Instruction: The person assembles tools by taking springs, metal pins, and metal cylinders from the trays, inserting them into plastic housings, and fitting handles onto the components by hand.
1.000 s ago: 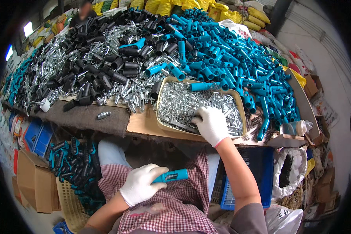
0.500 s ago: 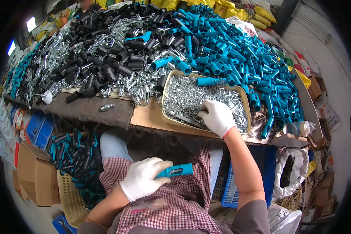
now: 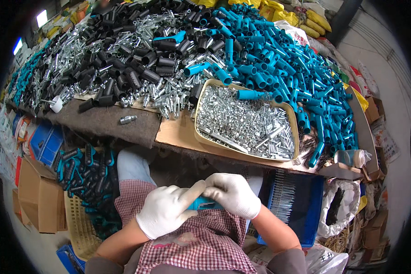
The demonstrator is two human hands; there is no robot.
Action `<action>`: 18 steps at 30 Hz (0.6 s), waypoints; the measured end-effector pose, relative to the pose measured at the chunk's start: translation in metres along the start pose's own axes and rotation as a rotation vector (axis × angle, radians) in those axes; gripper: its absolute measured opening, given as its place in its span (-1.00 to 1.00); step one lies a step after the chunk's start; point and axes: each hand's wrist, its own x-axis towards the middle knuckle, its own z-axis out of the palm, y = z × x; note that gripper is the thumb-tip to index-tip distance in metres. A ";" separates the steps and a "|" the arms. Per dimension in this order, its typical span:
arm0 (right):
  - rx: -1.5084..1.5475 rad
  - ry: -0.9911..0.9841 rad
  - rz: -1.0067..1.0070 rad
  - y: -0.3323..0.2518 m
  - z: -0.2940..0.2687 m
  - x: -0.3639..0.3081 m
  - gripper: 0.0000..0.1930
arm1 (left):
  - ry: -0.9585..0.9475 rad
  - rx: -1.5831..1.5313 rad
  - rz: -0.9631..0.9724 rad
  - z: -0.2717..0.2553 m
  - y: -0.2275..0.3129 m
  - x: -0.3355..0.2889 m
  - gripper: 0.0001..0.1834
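Note:
Over my lap, my left hand (image 3: 166, 209), in a white glove, is closed round a short teal plastic tube (image 3: 204, 203) with a slot in its side. My gloved right hand (image 3: 235, 195) meets it from the right, fingers pinched together at the tube's upper side. Whatever small piece those fingertips hold is hidden. Beyond the hands, at the table's front edge, a cream tray (image 3: 295, 137) holds many small metal parts, a metal strip and a teal tube lying across its far side.
Heaps of teal tubes (image 3: 278, 64), black sleeves (image 3: 137, 77) and metal pins cover the table. One loose metal fitting (image 3: 128, 119) lies near its front edge. At left stand a basket (image 3: 80, 219) of black-and-teal handles and a cardboard box (image 3: 41, 196); at right, a blue crate (image 3: 306, 214).
My right hand has left the cream tray and come down to the teal tube. My left hand still holds the tube, now with the fingers of both hands close together on it.

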 end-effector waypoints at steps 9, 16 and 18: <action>-0.449 0.009 -0.297 0.013 0.026 -0.011 -0.77 | -0.063 0.042 0.010 0.004 -0.005 -0.005 -0.19; -0.463 -0.116 -0.242 0.010 0.019 -0.024 -0.55 | -0.060 -0.040 -0.009 0.014 -0.010 -0.010 -0.23; -0.481 -0.194 -0.140 0.012 0.019 -0.024 -0.54 | -0.065 -0.054 -0.019 0.017 -0.009 -0.012 -0.22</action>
